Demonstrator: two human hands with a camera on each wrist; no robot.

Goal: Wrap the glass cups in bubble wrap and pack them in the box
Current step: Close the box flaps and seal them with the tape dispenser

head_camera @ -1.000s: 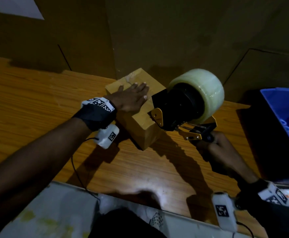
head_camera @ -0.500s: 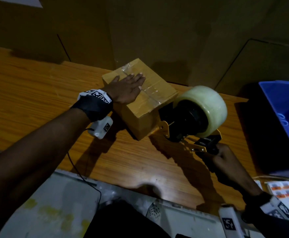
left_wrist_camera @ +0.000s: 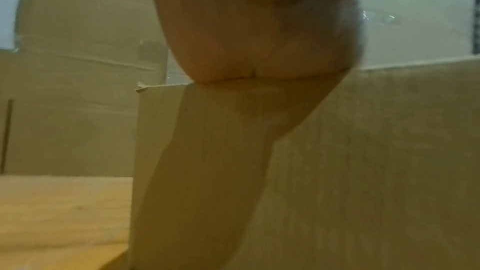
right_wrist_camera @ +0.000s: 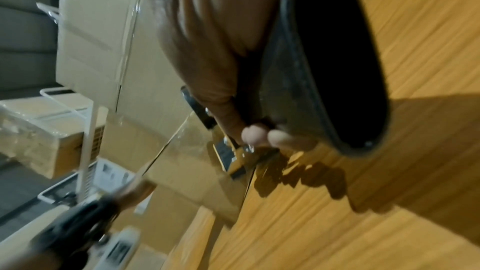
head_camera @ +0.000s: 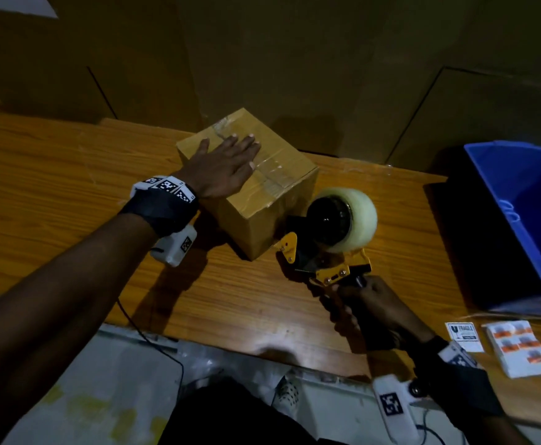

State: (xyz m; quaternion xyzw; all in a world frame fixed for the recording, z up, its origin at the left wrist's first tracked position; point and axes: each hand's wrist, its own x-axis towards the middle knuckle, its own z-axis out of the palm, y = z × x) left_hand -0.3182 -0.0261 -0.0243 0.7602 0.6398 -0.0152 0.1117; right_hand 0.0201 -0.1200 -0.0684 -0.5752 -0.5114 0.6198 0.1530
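Sitting closed and taped on the wooden table, the box lay under the flat, straight-fingered left hand. Right hand gripped the tape dispenser just right; blue bin farther right.

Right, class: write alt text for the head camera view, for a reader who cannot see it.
A left hand presses flat on a taped cardboard box on a wooden table, while the right hand holds a tape dispenser at the box's near corner. A blue bin and fragile stickers lie to the right.
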